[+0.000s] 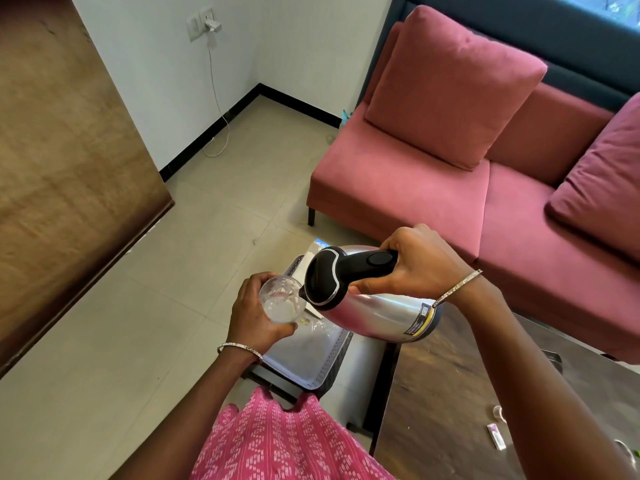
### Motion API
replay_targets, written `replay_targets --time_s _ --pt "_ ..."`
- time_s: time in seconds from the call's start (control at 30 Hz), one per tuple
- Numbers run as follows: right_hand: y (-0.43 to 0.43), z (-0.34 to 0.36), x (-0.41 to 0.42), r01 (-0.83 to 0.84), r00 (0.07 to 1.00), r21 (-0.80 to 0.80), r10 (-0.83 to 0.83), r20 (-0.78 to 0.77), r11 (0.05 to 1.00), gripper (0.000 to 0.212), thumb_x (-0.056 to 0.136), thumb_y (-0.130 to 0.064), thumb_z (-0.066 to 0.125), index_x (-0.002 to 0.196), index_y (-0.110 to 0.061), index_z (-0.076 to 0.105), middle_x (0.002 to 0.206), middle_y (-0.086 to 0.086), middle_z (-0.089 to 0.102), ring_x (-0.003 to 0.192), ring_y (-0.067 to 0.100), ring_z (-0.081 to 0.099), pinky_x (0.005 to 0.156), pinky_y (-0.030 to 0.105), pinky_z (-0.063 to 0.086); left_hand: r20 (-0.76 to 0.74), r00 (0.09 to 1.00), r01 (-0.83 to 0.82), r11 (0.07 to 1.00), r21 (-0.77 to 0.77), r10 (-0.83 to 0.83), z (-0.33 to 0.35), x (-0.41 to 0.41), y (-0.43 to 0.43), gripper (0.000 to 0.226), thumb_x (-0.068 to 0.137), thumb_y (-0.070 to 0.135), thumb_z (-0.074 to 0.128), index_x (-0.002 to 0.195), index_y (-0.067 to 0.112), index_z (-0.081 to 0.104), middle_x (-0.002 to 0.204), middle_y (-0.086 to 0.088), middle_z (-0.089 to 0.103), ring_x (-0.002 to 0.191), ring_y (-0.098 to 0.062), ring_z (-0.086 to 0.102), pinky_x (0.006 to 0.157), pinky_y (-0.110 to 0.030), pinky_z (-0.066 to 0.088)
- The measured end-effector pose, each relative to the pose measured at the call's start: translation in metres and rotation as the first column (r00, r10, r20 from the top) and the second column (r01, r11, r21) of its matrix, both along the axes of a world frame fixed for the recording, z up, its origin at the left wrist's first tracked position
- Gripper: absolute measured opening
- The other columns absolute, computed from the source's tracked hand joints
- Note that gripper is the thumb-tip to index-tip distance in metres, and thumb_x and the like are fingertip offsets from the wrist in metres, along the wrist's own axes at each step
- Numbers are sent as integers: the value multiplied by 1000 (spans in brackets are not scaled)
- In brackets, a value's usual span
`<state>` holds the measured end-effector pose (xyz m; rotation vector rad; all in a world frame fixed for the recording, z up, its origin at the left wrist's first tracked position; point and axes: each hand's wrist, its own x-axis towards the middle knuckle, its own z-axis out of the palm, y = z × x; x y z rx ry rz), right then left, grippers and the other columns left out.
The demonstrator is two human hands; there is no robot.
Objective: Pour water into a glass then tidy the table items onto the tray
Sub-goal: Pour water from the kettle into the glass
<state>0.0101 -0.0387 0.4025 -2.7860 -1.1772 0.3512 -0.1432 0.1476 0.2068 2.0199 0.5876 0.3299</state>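
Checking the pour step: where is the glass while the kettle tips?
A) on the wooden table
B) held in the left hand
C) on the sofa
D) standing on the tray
B: the left hand grips the glass at the spout of the steel kettle, above the tray.

The left hand (252, 317) covers the near side of the glass (280, 299), and you cannot tell the water level through the clear wall. The right hand (415, 265) wraps the handle of the steel jug (374, 303) and hides the handle's rear end. The jug's label (420, 320) is too small for you to read. The glass, the jug and the left hand mask much of the tray (311, 355). The right forearm hides part of the surface (450, 393). A white strip (496, 436) and a clear item (498, 412) on it are too small to identify. Another item (623, 446) is cut off by the right edge.
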Motion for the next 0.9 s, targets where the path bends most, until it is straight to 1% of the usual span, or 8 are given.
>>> replay_targets --time_s 0.1,0.2,0.33,0.5,0.63,0.7,0.83,0.9 --pt "-1 0 -1 -3 1000 4 3 -5 1000 74 55 -79 72 56 -7 56 44 4 34 50 23 32 48 34 32 -5 1000 3 1000 -3 -3 -1 -1 -1 90 35 20 91 115 27 50 112 8 54 97 -10 54 74 -2 35" --pt "-2 0 -2 -9 1000 3 9 0 1000 74 55 -79 71 55 -7 55 44 4 33 49 23 31 48 33 30 -11 1000 7 1000 -16 -8 0 -2 -3 91 36 22 92 116 27 49 113 8 55 97 -10 53 73 -1 35" --pt "-3 1 -4 -14 1000 5 14 11 1000 75 54 -78 71 54 -6 53 45 5 31 49 23 30 47 34 30 -14 1000 7 1000 -18 -8 -1 -4 -6 92 36 23 92 117 25 49 114 7 54 97 -10 53 75 -3 36" --pt "-4 2 -5 -24 1000 4 24 14 1000 74 54 -79 71 51 -9 48 43 5 29 47 22 28 45 32 27 -8 1000 3 1000 -16 -3 1 -6 -10 92 37 24 93 118 25 49 115 6 54 98 -11 53 79 -16 43" --pt "-4 3 -6 -32 999 -2 32 22 999 74 53 -78 73 47 -10 43 41 5 27 45 21 26 43 31 24 0 1000 -3 1000 -12 3 2 -8 -11 90 37 22 93 117 24 50 114 6 54 98 -10 52 82 -21 45" --pt "-5 4 -7 -37 999 -2 37 26 999 74 54 -77 74 46 -11 41 41 5 27 45 21 26 42 31 23 -1 1000 -6 1000 -15 6 3 -9 -12 90 37 22 92 117 25 50 114 7 54 98 -10 52 82 -20 44" --pt "-6 3 -7 -35 999 -1 35 15 999 75 53 -78 73 47 -10 43 41 5 27 46 22 26 44 32 24 -5 1000 -6 1000 -16 6 2 -10 -12 91 37 21 92 117 26 49 114 8 54 98 -9 52 80 -14 41" --pt "-7 2 -6 -33 999 -1 33 8 999 76 52 -80 71 49 -9 45 42 5 28 47 22 26 45 32 25 -2 1000 -9 1000 -16 9 3 -11 -13 91 37 20 92 117 26 50 113 8 54 98 -10 53 80 -14 41"
